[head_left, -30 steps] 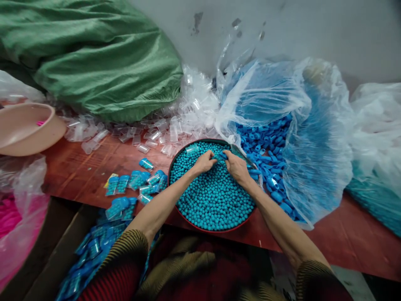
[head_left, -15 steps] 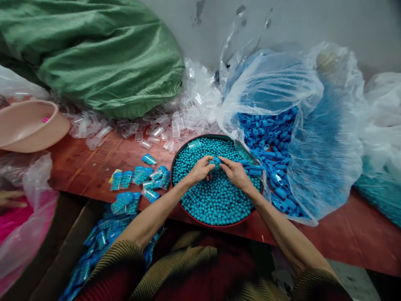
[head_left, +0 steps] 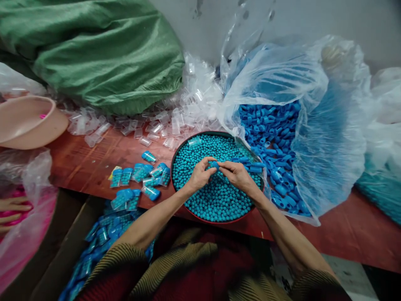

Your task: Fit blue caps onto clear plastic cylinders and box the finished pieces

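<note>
Above a round tub (head_left: 216, 222) full of turquoise beads (head_left: 216, 205), my two hands meet at a small container with a blue cap (head_left: 214, 164). My left hand (head_left: 200, 172) wraps its fingers around the container, hiding most of its body. The fingertips of my right hand (head_left: 235, 172) are pinched against the cap side. Long blue caps (head_left: 255, 167) lie inside the tub's right edge, and a clear empty container (head_left: 194, 142) rests on the beads near the back. Several filled, capped containers (head_left: 152, 182) lie on the table left of the tub.
Loose blue caps (head_left: 278, 150) spill from a clear plastic bag (head_left: 328, 159) at right. Clear empty containers (head_left: 175, 121) are heaped behind, beside a green sack (head_left: 109, 54). A pink basin (head_left: 28, 125) stands left. More filled containers (head_left: 97, 246) lie below; another person's hand (head_left: 14, 209) is at far left.
My hands stay together over the tub, with the blue cap turned more toward me. The other person's hand has come further into view at left. The whole view has shifted slightly.
</note>
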A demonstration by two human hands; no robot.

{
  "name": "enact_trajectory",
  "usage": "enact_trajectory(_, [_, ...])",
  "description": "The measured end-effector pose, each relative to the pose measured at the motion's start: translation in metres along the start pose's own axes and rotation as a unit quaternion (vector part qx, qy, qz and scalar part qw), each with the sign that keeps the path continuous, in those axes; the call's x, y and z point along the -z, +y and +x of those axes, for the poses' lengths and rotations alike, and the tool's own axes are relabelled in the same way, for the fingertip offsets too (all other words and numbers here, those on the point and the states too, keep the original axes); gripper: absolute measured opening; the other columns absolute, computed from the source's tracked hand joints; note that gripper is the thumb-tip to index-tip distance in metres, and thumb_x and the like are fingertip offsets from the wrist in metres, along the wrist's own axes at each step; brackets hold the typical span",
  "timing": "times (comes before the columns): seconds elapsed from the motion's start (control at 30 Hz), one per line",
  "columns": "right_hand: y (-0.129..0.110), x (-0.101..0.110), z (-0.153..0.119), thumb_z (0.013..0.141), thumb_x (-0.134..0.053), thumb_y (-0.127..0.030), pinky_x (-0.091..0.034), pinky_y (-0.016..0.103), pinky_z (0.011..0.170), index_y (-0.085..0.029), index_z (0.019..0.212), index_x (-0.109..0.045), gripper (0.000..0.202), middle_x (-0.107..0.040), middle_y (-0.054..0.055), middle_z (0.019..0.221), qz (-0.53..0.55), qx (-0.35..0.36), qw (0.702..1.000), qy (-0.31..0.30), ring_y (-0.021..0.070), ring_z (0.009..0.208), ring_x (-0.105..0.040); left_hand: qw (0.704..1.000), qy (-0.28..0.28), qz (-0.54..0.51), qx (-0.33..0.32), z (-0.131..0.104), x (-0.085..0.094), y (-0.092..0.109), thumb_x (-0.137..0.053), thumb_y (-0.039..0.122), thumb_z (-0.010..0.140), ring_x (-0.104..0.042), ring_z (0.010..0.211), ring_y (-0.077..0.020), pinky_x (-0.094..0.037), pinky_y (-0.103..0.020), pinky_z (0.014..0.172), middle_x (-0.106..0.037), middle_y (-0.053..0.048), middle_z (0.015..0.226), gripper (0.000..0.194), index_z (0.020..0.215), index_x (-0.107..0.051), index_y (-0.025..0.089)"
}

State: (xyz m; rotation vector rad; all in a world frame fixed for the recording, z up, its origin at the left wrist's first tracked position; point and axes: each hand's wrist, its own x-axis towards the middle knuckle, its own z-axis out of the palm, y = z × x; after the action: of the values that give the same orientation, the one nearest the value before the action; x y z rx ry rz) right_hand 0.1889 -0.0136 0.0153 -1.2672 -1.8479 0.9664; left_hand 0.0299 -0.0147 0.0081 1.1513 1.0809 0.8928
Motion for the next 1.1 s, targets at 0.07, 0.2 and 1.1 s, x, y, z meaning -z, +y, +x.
enact_trajectory(0.07, [-0.001,0.005,0.001,0.079,-0.054,-0.028,-0.05,0.033,0.081,-0.018,0.102,-0.069,0.029,-0.07,0.006,0.094,0.001,0.003,1.0,-0.017,0.0182,0.085,-0.064,1.0,0.013,-0.009,0.007,0.0,0.001,0.001,-0.056,0.026,0.076,-0.042,0.04,-0.0034,-0.034,-0.016,0.035,-0.052,0.005,0.07,0.032,0.106,-0.051,0.019])
enact_trajectory(0.2, [0.005,0.015,0.003,0.073,-0.062,-0.028,-0.053,0.033,0.071,-0.018,0.109,-0.065,0.037,-0.068,0.006,0.095,0.119,-0.062,0.987,-0.091,0.0168,0.078,-0.064,0.999,-0.035,-0.009,0.034,-0.002,0.009,0.004,-0.058,0.03,0.076,-0.048,0.04,-0.0053,-0.036,-0.016,0.037,-0.053,0.005,0.068,0.035,0.108,-0.047,0.019])
enact_trajectory(1.1, [-0.008,-0.04,-0.018,0.075,-0.056,-0.05,-0.052,0.035,0.054,-0.006,0.123,-0.041,0.067,-0.06,0.017,0.095,-0.307,0.096,0.946,0.05,0.0286,0.079,-0.063,0.999,0.044,-0.021,-0.018,-0.016,-0.007,0.012,-0.059,0.024,0.076,-0.047,0.061,-0.0075,-0.038,-0.019,0.062,-0.05,0.006,0.065,0.018,0.092,-0.055,0.017])
